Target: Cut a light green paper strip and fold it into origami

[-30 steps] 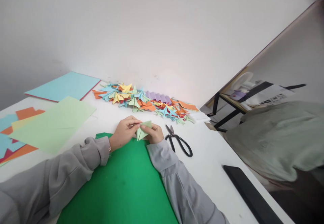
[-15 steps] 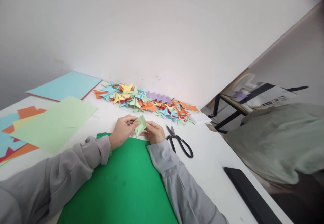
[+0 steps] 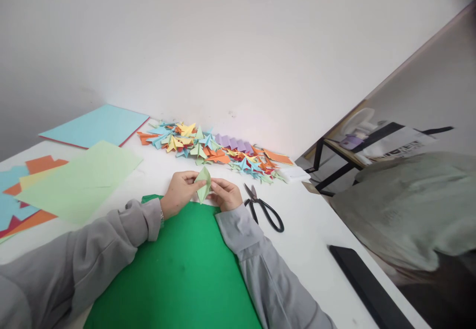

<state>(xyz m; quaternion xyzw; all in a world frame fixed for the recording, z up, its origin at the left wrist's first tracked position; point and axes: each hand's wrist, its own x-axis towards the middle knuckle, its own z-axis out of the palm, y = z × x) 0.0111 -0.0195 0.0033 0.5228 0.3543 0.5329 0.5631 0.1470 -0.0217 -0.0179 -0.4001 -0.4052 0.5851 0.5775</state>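
Both my hands pinch a small pale green folded paper piece (image 3: pixel 203 184), a narrow diamond shape held upright just above the far edge of a green sheet (image 3: pixel 178 274). My left hand (image 3: pixel 180 191) grips its left side with thumb and fingers closed. My right hand (image 3: pixel 225 195) holds its right side, fingers curled. Grey sleeves cover both forearms.
Black scissors (image 3: pixel 265 209) lie right of my right hand. A row of folded coloured paper shapes (image 3: pixel 215 151) runs along the wall. Pale green (image 3: pixel 80 179), blue (image 3: pixel 94 126) and orange sheets lie left. A black bar (image 3: pixel 368 284) and a person in pale green clothing (image 3: pixel 409 210) are right.
The folded piece has been turned from a flat wide shape to a narrow upright diamond. Both hands shifted slightly upward together.
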